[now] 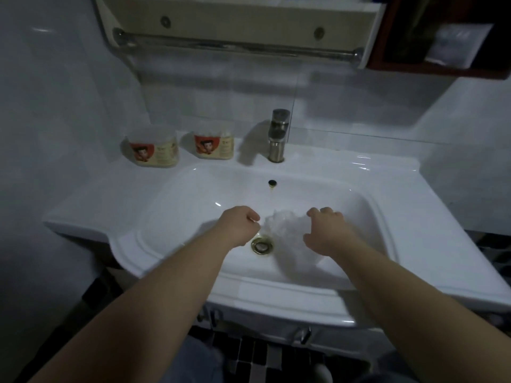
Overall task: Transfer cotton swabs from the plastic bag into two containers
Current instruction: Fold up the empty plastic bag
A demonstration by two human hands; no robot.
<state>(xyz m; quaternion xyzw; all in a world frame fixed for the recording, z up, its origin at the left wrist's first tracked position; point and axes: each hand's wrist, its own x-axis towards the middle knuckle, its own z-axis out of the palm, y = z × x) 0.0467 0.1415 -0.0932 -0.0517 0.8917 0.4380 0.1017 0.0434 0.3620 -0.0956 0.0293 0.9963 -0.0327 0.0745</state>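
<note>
Opening step: right hand grips bag in sink; left hand curled, hold unclear. Next: lift swabs to containers.

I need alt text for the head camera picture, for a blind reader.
Two bare hands reach over a white sink: the right hand grips a clear plastic bag lying in it, and the left hand, fingers curled, is beside the bag. Two labelled containers stand on the counter left of the tap.
</note>
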